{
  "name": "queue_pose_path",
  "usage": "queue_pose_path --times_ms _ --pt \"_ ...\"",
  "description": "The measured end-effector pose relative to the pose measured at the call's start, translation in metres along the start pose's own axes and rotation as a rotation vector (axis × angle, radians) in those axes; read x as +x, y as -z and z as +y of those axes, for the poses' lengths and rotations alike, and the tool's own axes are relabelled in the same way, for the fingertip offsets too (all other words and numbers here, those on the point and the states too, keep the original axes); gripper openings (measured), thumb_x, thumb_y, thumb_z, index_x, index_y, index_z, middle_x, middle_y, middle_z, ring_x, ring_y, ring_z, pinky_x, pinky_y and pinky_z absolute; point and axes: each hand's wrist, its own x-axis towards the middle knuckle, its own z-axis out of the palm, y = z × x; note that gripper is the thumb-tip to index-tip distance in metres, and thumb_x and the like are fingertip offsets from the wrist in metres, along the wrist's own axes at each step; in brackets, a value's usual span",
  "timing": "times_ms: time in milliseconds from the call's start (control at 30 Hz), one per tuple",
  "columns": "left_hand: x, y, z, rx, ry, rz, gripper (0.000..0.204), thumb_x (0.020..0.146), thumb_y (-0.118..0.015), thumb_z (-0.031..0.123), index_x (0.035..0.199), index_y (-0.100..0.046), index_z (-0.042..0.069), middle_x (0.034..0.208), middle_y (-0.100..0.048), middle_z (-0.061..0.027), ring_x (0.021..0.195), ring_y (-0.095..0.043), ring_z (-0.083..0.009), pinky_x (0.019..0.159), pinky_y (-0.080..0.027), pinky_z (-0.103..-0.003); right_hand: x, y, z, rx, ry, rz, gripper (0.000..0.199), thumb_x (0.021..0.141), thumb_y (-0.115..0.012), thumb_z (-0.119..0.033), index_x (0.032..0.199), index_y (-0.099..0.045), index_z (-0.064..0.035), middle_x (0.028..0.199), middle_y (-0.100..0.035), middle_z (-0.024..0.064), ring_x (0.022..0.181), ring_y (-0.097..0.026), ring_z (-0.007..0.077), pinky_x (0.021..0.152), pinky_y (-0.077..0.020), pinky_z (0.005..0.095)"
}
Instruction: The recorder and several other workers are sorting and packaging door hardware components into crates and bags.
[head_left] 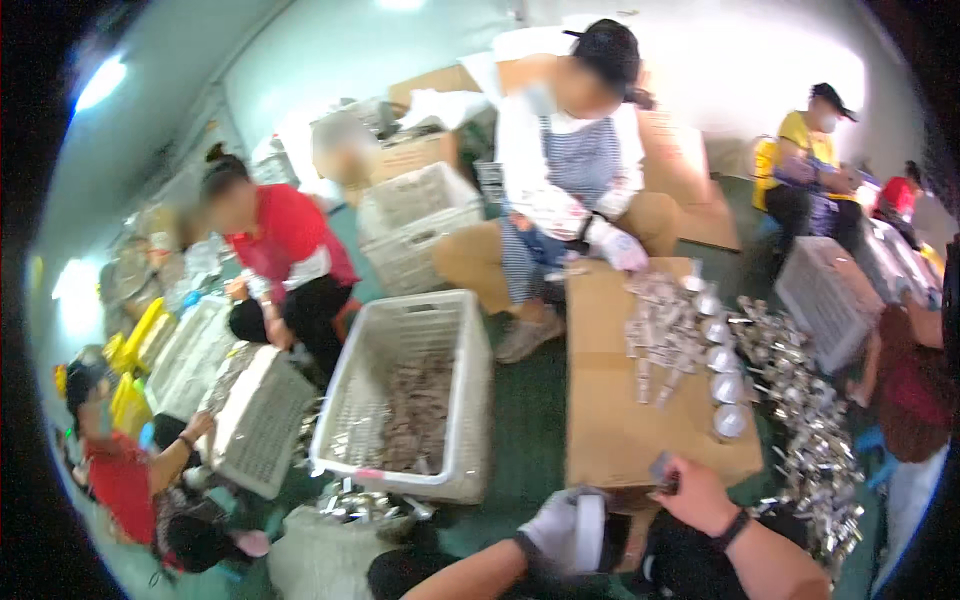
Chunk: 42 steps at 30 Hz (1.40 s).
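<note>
Cardboard forms the work surface: a flat brown cardboard sheet (612, 420) lies across the green floor (525, 420) in front of the person. The left hand (560, 530), in a white glove, is closed around a white roll (589, 532) that looks like tape, held just off the near edge of the cardboard. The bare right hand (695, 492), with a dark band on its wrist, pinches a small dark-and-silver piece (662, 468) between its fingertips right at the cardboard's near edge; what the piece is cannot be told through the blur.

Farther along the cardboard lie rows of small silvery wrapped pieces (660, 330), and beside them a line of round shiny caps (722, 360). To the right, on the floor, spreads a heap of shiny metal parts (815, 440).

Left of the cardboard stands a white plastic crate (470, 400) with more silvery parts in its bottom. Across the cardboard sits a person in a striped apron (580, 170) whose gloved hand rests at its far edge. Other seated people work at more white crates on the left and right.
</note>
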Motion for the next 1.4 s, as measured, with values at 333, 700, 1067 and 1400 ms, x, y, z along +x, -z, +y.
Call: queue_pose_path --times_ms 333,700,1067,1400 --pt "0.023 -0.001 -0.014 -0.444 0.105 -0.005 0.023 0.092 -0.048 0.015 0.102 -0.059 -0.002 0.091 -0.064 -0.008 0.076 -0.062 -0.0179 0.068 -0.053 -0.03 -0.005 -0.008 0.004 0.056 0.066 0.165 0.043 0.063 -0.078 -0.01 0.092 -0.047 -0.005 0.085 -0.057 0.0156 0.078 -0.058 0.033 0.069 -0.0471 0.0401" --pt "0.007 -0.024 0.01 0.344 -0.133 0.049 0.032 0.076 -0.069 0.0 0.106 -0.058 -0.001 0.096 -0.065 -0.0079 0.091 -0.061 -0.0159 0.08 -0.05 -0.026 -0.002 0.01 0.004 0.123 0.009 0.066 0.039 0.067 -0.076 -0.018 0.095 -0.052 -0.0058 0.084 -0.062 0.0147 0.08 -0.062 0.0317 0.07 -0.0499 0.0379" --pt "0.0 -0.023 0.014 0.142 -0.03 0.039 0.03 0.072 -0.073 -0.001 0.099 -0.062 0.001 0.093 -0.066 -0.0047 0.08 -0.062 -0.0145 0.077 -0.051 -0.027 -0.013 -0.006 -0.003 0.153 0.283 0.036 0.028 0.069 -0.061 0.002 0.094 -0.058 -0.0105 0.08 -0.061 0.0132 0.076 -0.059 0.0342 0.066 -0.0465 0.041" --pt "-0.006 -0.026 0.017 0.264 -0.063 0.093 0.025 0.075 -0.064 -0.004 0.101 -0.062 -0.002 0.093 -0.066 -0.0092 0.082 -0.063 -0.0172 0.075 -0.053 -0.029 -0.012 -0.012 -0.002 0.11 0.26 -0.044 0.029 0.074 -0.062 -0.005 0.101 -0.053 -0.0083 0.093 -0.058 0.0156 0.082 -0.058 0.037 0.07 -0.0473 0.043"
